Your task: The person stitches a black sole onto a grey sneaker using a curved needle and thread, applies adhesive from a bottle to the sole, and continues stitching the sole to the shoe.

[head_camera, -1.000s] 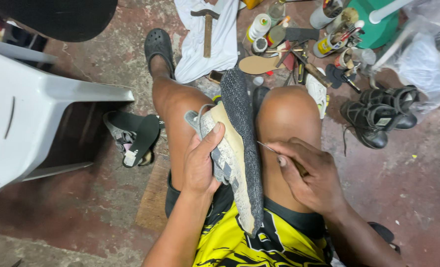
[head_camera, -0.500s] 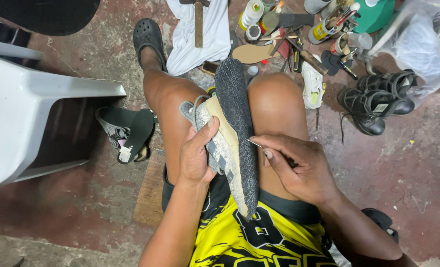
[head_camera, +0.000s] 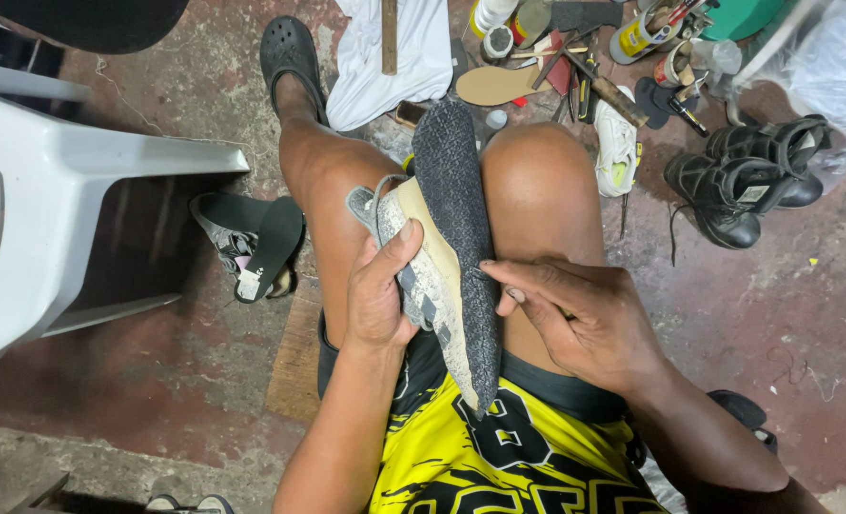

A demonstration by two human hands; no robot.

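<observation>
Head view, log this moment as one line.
left hand: grips shoe | right hand: fingertips at sole edge | shoe: sole up, between knees

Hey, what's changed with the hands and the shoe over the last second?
The right hand slid up along the dark sole edge, fingertips now pressed against it mid-length. The whole view also drifted, so the floor clutter sits higher in the picture. The left hand kept its grip on the shoe, which stayed wedged sole-up between the knees.
</observation>
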